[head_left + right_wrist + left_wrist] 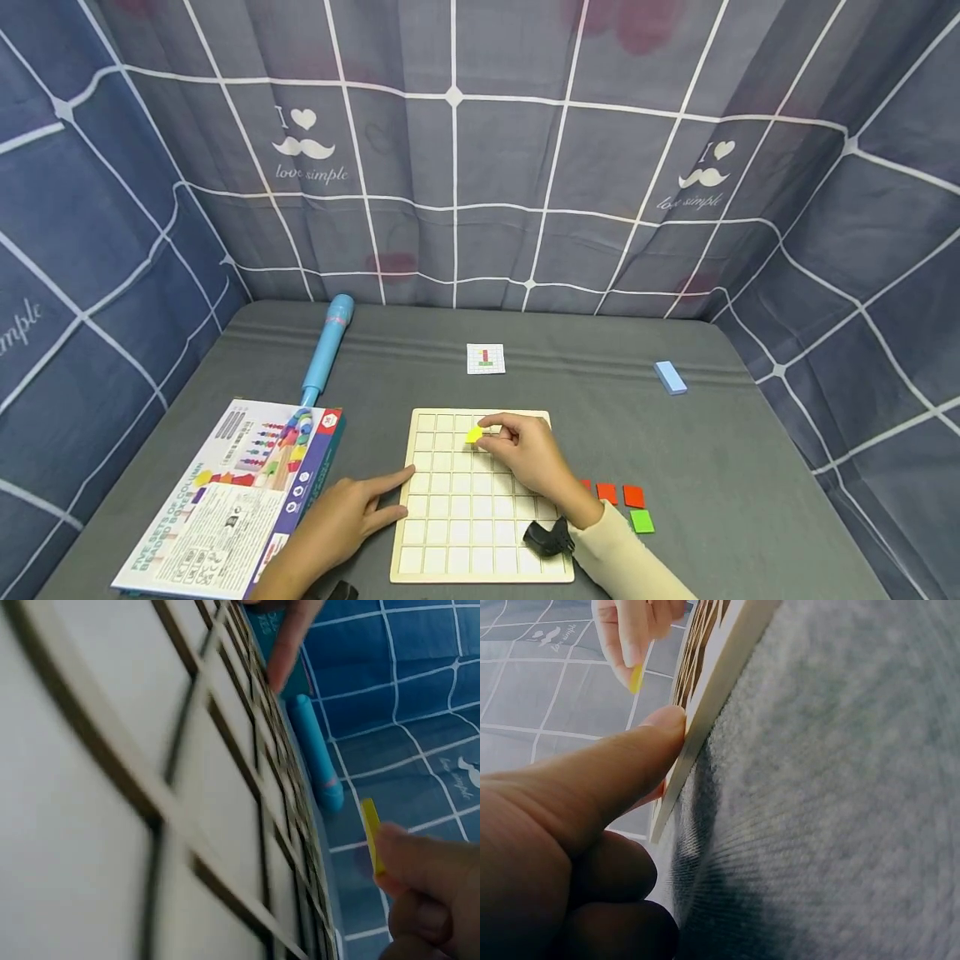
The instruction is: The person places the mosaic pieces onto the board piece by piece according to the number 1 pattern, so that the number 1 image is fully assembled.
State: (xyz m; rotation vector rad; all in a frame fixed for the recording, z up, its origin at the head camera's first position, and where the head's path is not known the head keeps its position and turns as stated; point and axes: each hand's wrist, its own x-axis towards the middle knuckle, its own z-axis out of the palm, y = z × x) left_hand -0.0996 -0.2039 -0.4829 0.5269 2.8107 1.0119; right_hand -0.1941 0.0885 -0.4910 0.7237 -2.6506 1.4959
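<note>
A pale wooden grid board (438,529) lies on the grey cloth in front of the person. Between thumb and forefinger the right hand (525,450) pinches a small yellow square tile (474,434) over the upper part of the board. In the right wrist view the tile (372,836) is seen nearly edge-on, apart from the grid. The left hand (348,517) rests its thumb and forefinger against the board's left edge. From the left wrist view, a fingertip (664,720) presses the board's side (705,712), and its other fingers are folded under.
Red tiles (633,497) and a green tile (642,522) lie right of the board. Beyond it is a small pattern card (486,359). A printed box (217,500) and a blue microphone-shaped object (327,350) are at left, a light blue block (671,377) at right. Grid-patterned curtains surround the table.
</note>
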